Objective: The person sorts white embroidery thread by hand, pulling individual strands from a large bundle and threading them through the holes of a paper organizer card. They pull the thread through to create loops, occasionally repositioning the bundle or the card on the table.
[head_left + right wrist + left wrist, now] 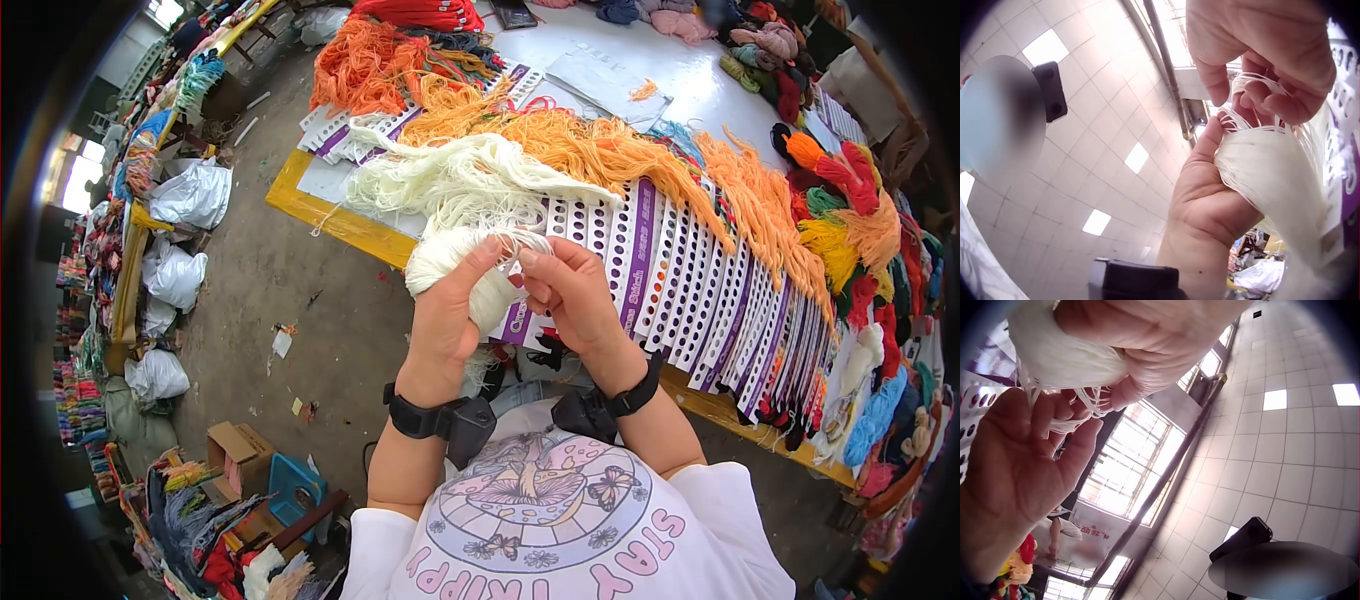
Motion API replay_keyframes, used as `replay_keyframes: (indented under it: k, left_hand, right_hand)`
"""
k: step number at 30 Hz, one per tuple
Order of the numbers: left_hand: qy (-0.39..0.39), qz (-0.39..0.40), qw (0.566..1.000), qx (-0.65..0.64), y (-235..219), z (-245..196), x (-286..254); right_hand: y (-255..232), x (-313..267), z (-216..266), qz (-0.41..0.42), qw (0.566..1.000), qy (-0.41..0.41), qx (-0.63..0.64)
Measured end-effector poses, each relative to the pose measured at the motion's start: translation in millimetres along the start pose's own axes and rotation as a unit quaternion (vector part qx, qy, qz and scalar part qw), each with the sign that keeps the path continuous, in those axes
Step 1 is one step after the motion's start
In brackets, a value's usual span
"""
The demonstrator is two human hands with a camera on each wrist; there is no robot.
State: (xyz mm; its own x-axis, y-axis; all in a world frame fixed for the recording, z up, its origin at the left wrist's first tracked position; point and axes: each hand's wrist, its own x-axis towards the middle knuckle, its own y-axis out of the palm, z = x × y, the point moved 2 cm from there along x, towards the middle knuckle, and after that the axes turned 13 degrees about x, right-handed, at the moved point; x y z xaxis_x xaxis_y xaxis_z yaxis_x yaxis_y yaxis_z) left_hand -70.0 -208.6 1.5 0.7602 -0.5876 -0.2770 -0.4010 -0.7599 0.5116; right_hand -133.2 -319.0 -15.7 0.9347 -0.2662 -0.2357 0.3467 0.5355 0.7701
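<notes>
My left hand (447,315) grips a thick skein of cream thread (436,262), its thumb lying along the top near the looped end. Opposite it, my right hand (580,298) pinches several strands drawn out of that end. Seen from the right wrist, the strands (1250,77) loop around the right fingers, while the skein (1266,159) fans down from the left hand. A loose pile of cream thread (480,170) lies on the table just beyond both hands and overlaps the skein in the head view.
Punched white-and-purple thread cards (640,250) line the table's near side, with orange thread (570,140) draped over them. Red-orange thread (365,65) is heaped at the far left. More coloured skeins (850,230) hang at right. White sacks (190,193) stand along the left.
</notes>
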Motion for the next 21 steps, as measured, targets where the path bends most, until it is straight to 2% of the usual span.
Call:
replay_keyframes:
  k: [7,11,13,14,16,17,18,19,20,21]
  left_hand:
    - [-0.007,0.006,1.0,0.008,2,-1,1]
    - [0.01,-0.008,1.0,0.017,-3,2,2]
    - [0.051,-0.028,0.996,0.069,-6,6,3]
    - [0.072,-0.037,0.992,0.096,-7,5,3]
    - [0.056,-0.059,0.989,0.124,-13,-6,-1]
    - [0.048,-0.064,0.987,0.14,-18,-14,-1]
    - [0.038,0.015,0.998,-0.048,-31,-18,2]
    - [0.064,0.023,0.991,-0.119,-50,-32,1]
    - [0.061,0.077,0.931,-0.352,-76,-46,4]
    - [0.072,0.082,0.893,-0.436,-112,-60,3]
  right_hand:
    - [7,-1,5,-0.001,0.982,-0.066,-0.174]
    - [4,0,0,-0.014,0.993,-0.046,-0.108]
    - [3,1,-1,-0.008,0.995,-0.047,-0.084]
    - [2,3,-1,-0.013,0.986,-0.112,-0.124]
    - [4,4,1,-0.025,0.949,-0.243,-0.201]
    - [4,2,8,-0.027,0.953,-0.234,-0.191]
    - [3,1,16,0.023,0.952,-0.252,-0.174]
    - [10,-6,32,0.03,0.983,-0.179,-0.038]
    - [17,-16,47,0.038,0.989,-0.104,0.099]
    - [7,-23,64,0.161,0.963,-0.174,0.13]
